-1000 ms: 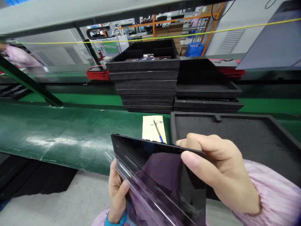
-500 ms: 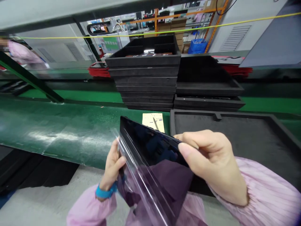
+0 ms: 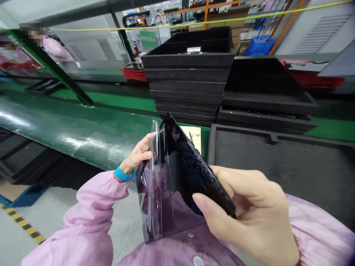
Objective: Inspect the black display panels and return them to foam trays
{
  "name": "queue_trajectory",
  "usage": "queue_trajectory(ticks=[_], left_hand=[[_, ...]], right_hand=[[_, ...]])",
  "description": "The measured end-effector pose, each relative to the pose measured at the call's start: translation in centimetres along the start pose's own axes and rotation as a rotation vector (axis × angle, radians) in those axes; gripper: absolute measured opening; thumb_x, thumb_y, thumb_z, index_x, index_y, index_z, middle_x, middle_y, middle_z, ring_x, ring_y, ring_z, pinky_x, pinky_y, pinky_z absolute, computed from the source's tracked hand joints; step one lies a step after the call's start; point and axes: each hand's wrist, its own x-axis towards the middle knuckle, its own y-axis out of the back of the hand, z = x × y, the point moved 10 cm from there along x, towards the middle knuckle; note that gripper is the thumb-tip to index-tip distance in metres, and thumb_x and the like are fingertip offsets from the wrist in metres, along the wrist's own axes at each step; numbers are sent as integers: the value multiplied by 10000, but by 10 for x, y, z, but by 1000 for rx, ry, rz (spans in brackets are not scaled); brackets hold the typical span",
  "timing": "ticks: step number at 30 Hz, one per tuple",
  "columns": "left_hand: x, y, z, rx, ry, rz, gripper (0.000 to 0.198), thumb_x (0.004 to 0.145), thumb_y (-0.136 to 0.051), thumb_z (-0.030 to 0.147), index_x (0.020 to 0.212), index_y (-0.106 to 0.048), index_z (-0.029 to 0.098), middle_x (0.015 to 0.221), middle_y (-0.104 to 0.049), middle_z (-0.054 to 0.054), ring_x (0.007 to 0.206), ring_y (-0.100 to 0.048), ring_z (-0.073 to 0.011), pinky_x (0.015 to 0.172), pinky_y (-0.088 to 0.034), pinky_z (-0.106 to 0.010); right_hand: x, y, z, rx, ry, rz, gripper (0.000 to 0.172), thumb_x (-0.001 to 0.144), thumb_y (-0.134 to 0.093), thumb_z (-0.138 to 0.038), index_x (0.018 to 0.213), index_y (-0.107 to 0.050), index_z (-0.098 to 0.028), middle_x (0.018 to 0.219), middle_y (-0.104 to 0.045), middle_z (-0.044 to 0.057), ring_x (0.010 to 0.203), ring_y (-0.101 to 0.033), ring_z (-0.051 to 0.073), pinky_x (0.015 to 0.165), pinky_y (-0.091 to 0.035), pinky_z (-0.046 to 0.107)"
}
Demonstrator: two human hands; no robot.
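1. While the left hand (image 3: 138,155) pinches the clear film (image 3: 155,184), it is only partly lifted off the black panel (image 3: 180,177).
2. Right hand (image 3: 249,210) grips the panel's edge, held above the lap.
3. Remaining film stays stuck; the foam tray (image 3: 291,166) beside sits unfilled.

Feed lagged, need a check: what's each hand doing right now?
Left hand: closed on the left edge of the black panel, at its clear film.
Right hand: closed on the panel's right edge.

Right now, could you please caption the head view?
Both hands, left hand and right hand, hold a glossy black panel above foam trays.
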Motion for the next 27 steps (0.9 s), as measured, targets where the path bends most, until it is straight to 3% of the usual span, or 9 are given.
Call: queue_trajectory(ticks=[7, 16, 21, 27], left_hand=[[5, -2, 8, -21, -38, -33, 618, 491, -898, 327, 1052, -664, 223, 560, -522, 61, 439, -522, -94, 425, -426, -192], [1, -16, 26, 56, -153, -223, 492, 668, -820, 300, 1133, -663, 316, 609, -567, 87, 409, -412, -14, 472, -434, -128], [1, -14, 45, 121, -215, -274, 470, 692, -802, 277, 1138, -670, 347, 681, -614, 69, 409, -397, -10, 461, -434, -126], [0, -11, 72, 259, -263, -287, 472, 711, -779, 222, 1157, -656, 314, 635, -583, 63, 423, -461, -40, 462, -464, -152]], right_hand=[[-1, 0, -2, -54, 26, 1, 427, 758, -605, -50, 549, -240, -130, 489, -288, -64, 466, -265, 19, 430, -225, 154], [-5, 0, -1, -60, 42, 19, 377, 777, -558, -85, 554, -259, -136, 499, -295, -57, 473, -280, 37, 441, -230, 181], [-10, 6, 0, -59, 2, 112, 296, 775, -460, -183, 549, -272, -149, 519, -288, -24, 494, -315, 77, 468, -247, 230], [-8, 10, -5, -40, 121, 67, 297, 820, -433, -120, 584, -256, -152, 540, -255, -22, 501, -278, 73, 487, -218, 248]])
